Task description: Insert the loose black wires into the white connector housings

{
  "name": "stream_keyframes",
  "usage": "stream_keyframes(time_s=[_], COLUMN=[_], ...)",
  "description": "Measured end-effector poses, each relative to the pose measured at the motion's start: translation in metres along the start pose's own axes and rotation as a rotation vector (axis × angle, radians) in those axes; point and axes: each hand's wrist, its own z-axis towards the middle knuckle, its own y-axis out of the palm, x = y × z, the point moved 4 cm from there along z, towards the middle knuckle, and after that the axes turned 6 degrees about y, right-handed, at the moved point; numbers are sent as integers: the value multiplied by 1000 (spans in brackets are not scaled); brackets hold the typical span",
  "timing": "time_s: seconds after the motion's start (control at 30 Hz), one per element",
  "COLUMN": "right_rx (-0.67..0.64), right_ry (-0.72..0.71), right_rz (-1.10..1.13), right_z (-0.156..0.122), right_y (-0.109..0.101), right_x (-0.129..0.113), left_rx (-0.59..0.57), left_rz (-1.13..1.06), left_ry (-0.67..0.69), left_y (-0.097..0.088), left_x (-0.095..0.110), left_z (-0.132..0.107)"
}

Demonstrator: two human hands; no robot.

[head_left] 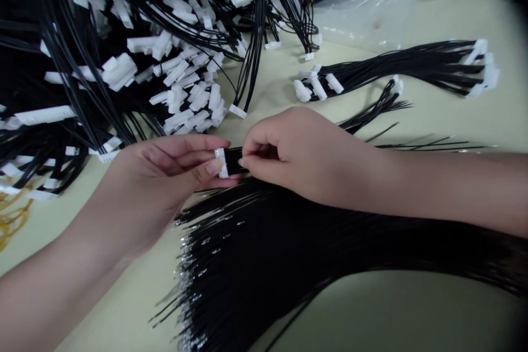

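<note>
Between thumb and fingers, my left hand (165,176) holds a small white connector housing (221,163). Black wires (234,160) run out of its right side into my right hand (301,154), whose thumb and forefinger pinch them just beside the housing. The wires trail off to the right past my wrist. Below both hands lies a thick bundle of loose black wires (297,253), their metal-tipped ends (187,280) fanned out at the left. My right fingertips partly hide how the wires enter the housing.
A large heap of black cables with white connectors (177,77) covers the table's back left. Finished-looking harnesses (396,66) lie at the right, behind my right arm. Clear plastic bags (371,11) are at the back, and yellow ties (12,220) at the left edge.
</note>
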Motion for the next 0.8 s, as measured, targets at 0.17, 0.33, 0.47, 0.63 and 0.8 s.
stream_keyframes(time_s=[0.17, 0.33, 0.47, 0.63, 0.8], right_rx=[-19, -27, 128, 90, -35], right_ry=[1, -52, -165, -164, -201], right_rz=[1, -69, -247, -406, -459], right_z=[2, -1, -11, -23, -35], right_y=[1, -3, -19, -34, -23], right_x=[0, 0, -6, -11, -19], left_rx=[-54, -97, -108, -87, -112], left_rz=[71, 27, -120, -259, -327], left_ry=[52, -19, -37, -39, -15], left_y=[1, -2, -7, -13, -14], left_x=[1, -2, -3, -4, -5], left_z=[-1, 0, 2, 4, 2])
